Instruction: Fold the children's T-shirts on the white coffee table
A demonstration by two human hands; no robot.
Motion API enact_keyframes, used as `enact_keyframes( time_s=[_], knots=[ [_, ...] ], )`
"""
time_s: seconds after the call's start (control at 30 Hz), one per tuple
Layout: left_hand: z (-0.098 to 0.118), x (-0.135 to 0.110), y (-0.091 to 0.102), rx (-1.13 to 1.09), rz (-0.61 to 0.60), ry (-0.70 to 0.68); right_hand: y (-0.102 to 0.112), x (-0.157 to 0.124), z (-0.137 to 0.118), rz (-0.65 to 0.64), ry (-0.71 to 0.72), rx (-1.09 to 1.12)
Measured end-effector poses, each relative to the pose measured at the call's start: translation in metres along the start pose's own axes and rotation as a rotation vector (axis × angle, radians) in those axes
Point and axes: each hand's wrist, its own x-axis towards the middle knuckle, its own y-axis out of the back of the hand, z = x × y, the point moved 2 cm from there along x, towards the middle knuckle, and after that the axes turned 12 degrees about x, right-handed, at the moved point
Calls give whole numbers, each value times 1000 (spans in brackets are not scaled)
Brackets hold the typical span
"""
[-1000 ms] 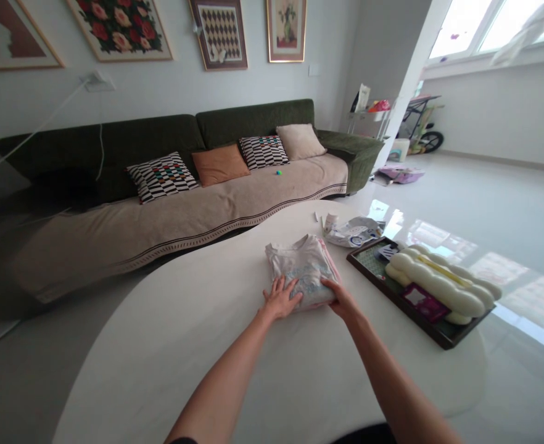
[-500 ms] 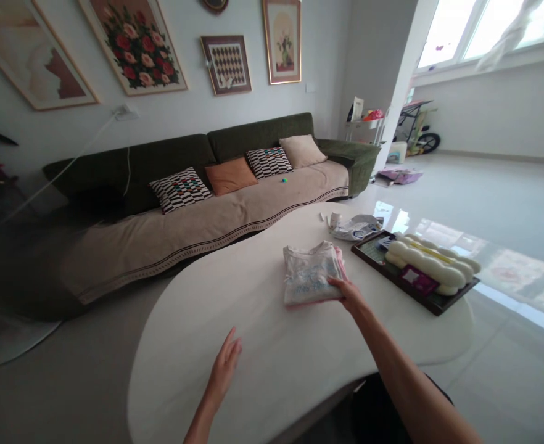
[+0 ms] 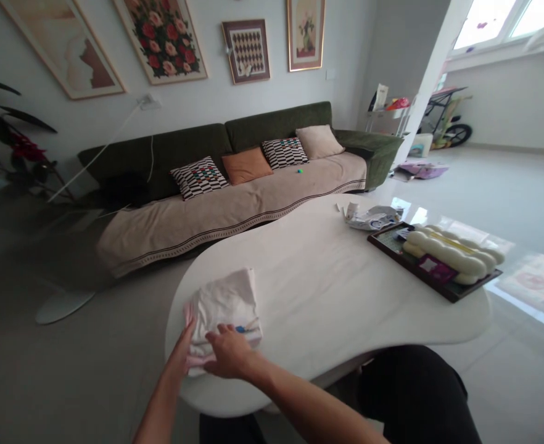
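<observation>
running lengthwise toward the sofa [image 3: 281, 118], the folded clothes [image 3: 226, 299]

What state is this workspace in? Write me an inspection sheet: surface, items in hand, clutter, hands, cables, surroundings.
Surface: white table, faintly marbled, with a curved edge.
Items in hand: folded clothes at the table's left end, white on top, pink at the edges.
Clutter: dark tray at the right, bearing a puffy cream item and a purple packet; crumpled bag beyond it.
Hands: right hand on top of the clothes; left hand at their left edge, grip unclear.
Cables: white cord from the wall socket, slanting down in front of the sofa.
Surroundings: sofa behind the table; plant at far left.
</observation>
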Motion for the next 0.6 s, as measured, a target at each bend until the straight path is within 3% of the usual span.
enact_keyframes(
  time_s=[0.07, 0.17, 0.23, 0.3, 0.4, 0.5, 0.6],
  knots=[
    [-19, 3, 15, 87, 81, 30, -18, -20, 19, 3, -59, -33],
    [-32, 12, 39, 241, 171, 1, -10, -54, 54, 90, -163, -5],
    [-24, 23, 51, 482, 275, -78, 3, -76, 71, 134, -170, 22],
    [-1, 36, 54, 809, 398, -233, 15, -96, 85, 174, -174, 22],
    [42, 59, 37, 1245, 479, -501, 21, -117, 102, 196, -255, -44],
    [73, 82, 6, 1425, 348, -658, 18, -128, 119, 166, -399, -149],
    [88, 98, -20, 1494, 241, -690, 13, -132, 131, 104, -464, -181]
  ],
)
